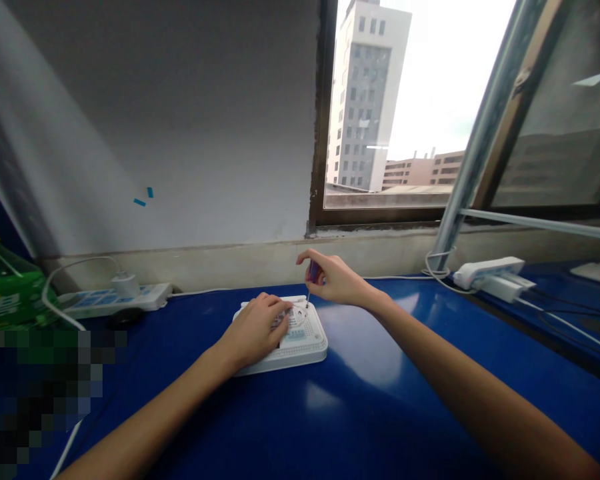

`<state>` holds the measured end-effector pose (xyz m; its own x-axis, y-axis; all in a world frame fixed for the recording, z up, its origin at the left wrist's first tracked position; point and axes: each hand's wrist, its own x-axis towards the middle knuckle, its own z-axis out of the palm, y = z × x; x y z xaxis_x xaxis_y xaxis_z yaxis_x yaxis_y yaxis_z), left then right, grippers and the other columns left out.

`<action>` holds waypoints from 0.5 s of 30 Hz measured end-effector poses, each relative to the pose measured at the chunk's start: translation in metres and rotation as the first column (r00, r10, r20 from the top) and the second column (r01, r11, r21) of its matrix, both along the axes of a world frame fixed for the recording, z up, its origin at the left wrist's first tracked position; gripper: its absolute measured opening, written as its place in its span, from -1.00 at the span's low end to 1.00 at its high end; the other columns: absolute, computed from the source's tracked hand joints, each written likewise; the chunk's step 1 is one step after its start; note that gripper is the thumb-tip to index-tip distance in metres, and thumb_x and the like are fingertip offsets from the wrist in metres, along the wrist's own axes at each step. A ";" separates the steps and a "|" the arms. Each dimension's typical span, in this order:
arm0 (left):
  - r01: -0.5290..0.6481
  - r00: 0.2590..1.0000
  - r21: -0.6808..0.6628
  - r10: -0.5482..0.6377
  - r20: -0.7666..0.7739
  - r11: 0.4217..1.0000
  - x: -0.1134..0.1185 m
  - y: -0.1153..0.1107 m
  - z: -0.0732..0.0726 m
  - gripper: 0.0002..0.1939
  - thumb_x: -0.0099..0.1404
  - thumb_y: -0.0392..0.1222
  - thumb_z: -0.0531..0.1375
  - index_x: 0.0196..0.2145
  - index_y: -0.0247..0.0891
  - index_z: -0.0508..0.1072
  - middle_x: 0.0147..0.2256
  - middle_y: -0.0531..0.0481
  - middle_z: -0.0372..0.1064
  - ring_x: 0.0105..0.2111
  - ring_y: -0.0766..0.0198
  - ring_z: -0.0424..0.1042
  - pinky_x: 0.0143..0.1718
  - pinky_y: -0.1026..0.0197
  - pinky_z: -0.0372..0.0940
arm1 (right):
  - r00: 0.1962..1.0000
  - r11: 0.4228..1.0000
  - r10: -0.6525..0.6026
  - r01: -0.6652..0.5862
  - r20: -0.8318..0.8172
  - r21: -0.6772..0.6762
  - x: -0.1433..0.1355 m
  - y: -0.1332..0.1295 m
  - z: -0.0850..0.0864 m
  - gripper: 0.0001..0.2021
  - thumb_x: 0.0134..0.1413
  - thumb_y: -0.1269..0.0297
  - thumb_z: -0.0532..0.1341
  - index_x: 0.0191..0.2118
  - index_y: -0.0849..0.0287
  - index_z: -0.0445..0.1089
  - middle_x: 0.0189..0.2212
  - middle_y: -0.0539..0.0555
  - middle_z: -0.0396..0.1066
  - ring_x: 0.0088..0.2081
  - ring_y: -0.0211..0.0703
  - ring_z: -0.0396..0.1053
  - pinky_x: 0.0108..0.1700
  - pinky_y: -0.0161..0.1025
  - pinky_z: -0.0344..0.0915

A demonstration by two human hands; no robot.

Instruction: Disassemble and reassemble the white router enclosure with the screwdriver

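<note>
A white flat plastic device (310, 343) with rounded corners and rows of small vents lies on the blue table. Across its left part rests my left hand (260, 327), fingers stretched out and lying flat, covering much of that side. My right hand (335, 277) is above the device's far right corner, its fingers closed round the dark handle of a screwdriver (313, 270). The thin shaft points down and its tip meets the device near that corner. Whether a screw sits under the tip is too small to tell.
A power strip (155, 297) with a white plug lies at the left, near a green bottle (10, 287). Another power strip (490, 272) with cables lies at the right, beside a metal pole (460, 180). The wall and window stand behind the blue table (380, 413).
</note>
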<state>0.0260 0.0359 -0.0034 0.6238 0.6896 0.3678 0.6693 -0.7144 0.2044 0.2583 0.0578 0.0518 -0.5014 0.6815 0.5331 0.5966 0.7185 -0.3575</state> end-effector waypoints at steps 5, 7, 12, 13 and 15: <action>0.002 1.000 -0.027 -0.002 -0.001 1.000 -0.002 0.004 0.000 -0.63 0.47 -0.11 0.06 0.12 -0.21 0.49 0.02 -0.17 0.46 0.02 0.01 0.40 0.08 0.00 0.30 | 0.999 1.000 -0.007 0.008 -0.046 0.017 0.002 0.001 0.004 -0.55 -0.04 0.54 0.22 0.02 0.12 0.30 -0.47 -0.08 0.44 -0.44 -0.23 0.40 -0.34 -0.30 0.27; 0.004 1.000 -0.068 -0.003 0.007 0.998 -0.001 0.009 0.003 -0.63 0.45 -0.09 0.08 0.11 -0.19 0.50 0.00 -0.17 0.46 0.00 0.02 0.42 0.07 0.01 0.31 | 0.996 1.000 -0.017 0.018 -0.090 0.006 0.004 0.001 0.006 -0.55 -0.05 0.53 0.23 0.02 0.11 0.30 -0.45 -0.07 0.45 -0.44 -0.23 0.41 -0.35 -0.30 0.29; 0.020 0.999 -0.164 -0.013 0.044 0.986 0.019 0.017 0.021 -0.60 0.29 -0.07 0.25 0.05 -0.22 0.54 -0.02 -0.16 0.51 0.03 -0.07 0.42 0.13 -0.08 0.27 | 0.953 0.998 -0.042 0.025 -0.299 -0.062 0.021 -0.011 0.004 -0.53 -0.02 0.48 0.27 0.05 0.08 0.28 -0.36 -0.03 0.48 -0.38 -0.21 0.45 -0.28 -0.26 0.38; 0.036 0.998 -0.165 -0.026 0.059 0.986 0.026 0.017 0.024 -0.61 0.26 -0.08 0.28 0.03 -0.22 0.55 -0.02 -0.16 0.52 0.03 -0.07 0.42 0.13 -0.07 0.27 | 0.933 0.996 -0.057 0.031 -0.356 -0.078 0.027 -0.015 0.001 -0.52 -0.01 0.46 0.28 0.07 0.08 0.27 -0.35 -0.02 0.48 -0.37 -0.20 0.46 -0.27 -0.25 0.41; 0.066 0.995 -0.166 -0.052 0.085 0.984 0.043 0.016 0.029 -0.61 0.23 -0.08 0.31 0.01 -0.21 0.56 -0.01 -0.14 0.53 0.05 -0.07 0.42 0.14 -0.06 0.27 | 0.880 0.992 -0.096 0.044 -0.465 -0.121 0.041 -0.022 -0.005 -0.51 0.00 0.41 0.31 0.08 0.08 0.26 -0.33 0.00 0.48 -0.36 -0.18 0.48 -0.25 -0.22 0.44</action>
<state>0.0691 0.0524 0.0258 0.6386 0.7086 0.3002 0.6034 -0.7032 0.3761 0.2990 0.0358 0.0465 -0.1590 0.7696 0.6185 0.3880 0.6247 -0.6776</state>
